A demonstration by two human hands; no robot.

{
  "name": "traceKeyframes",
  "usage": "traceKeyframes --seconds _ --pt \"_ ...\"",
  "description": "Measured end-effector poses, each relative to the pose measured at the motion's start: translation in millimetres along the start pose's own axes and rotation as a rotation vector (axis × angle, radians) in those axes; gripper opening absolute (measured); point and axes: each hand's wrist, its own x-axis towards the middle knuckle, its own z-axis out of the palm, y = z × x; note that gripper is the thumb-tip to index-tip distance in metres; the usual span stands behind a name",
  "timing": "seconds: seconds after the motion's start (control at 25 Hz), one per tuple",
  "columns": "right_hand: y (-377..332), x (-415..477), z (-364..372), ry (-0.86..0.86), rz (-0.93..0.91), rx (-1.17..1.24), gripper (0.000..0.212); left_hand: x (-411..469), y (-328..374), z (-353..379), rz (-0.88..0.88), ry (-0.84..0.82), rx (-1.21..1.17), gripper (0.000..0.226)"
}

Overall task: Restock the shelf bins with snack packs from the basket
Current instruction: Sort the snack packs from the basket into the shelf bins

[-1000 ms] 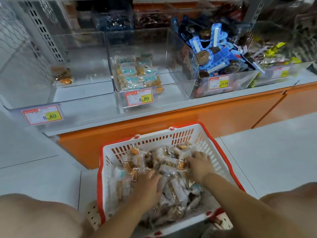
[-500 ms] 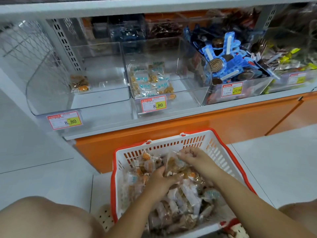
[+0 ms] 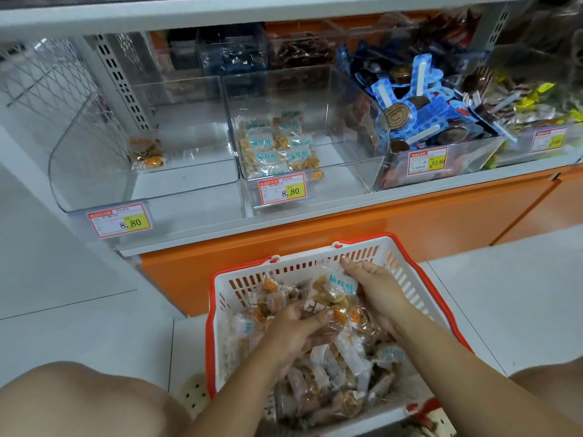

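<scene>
Snack packs (image 3: 334, 294) between left hand (image 3: 293, 332) and right hand (image 3: 378, 291), fingers (image 3: 352, 265) around them

The left forearm (image 3: 239, 392) and right forearm (image 3: 467, 357) reach forward from the near edge, converging. The left hand (image 3: 296, 326) lies palm down, fingers curled and thumb pressed on a bunch of packs (image 3: 331, 298). The right hand (image 3: 375, 291), farther off, faces palm left, fingers curled round the same bunch. The bare left knee (image 3: 79, 402) and right knee (image 3: 549, 383) flank the arms.
</scene>
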Motion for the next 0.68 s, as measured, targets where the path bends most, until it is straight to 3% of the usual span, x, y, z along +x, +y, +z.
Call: traceKeyframes --seconds 0.12,0.2,0.32,0.44,0.56,0.68 --pt "-8 -7 -1 -0.207 0.067 -0.085 0.049 -5 12 3 0.039 0.045 0.084 0.031" --pt "-21 -14 1 -0.252 0.019 -0.18 0.045 -13 35 8 0.119 0.094 0.307 0.032" --pt "-73 -25 16 -0.202 -0.182 -0.199 0.053 -32 94 13 0.344 0.156 0.68 0.033" --pt "-151 -35 37 -0.131 -0.532 -0.229 0.056 -50 161 5 0.67 0.294 0.814 0.035" --pt "-220 -3 52 0.128 -0.751 -0.566 0.034 -40 208 -27 0.883 0.62 0.957 0.05" --pt "-246 55 61 0.13 -0.555 -1.048 0.043 -18 219 -52 0.707 0.68 1.103 0.067"
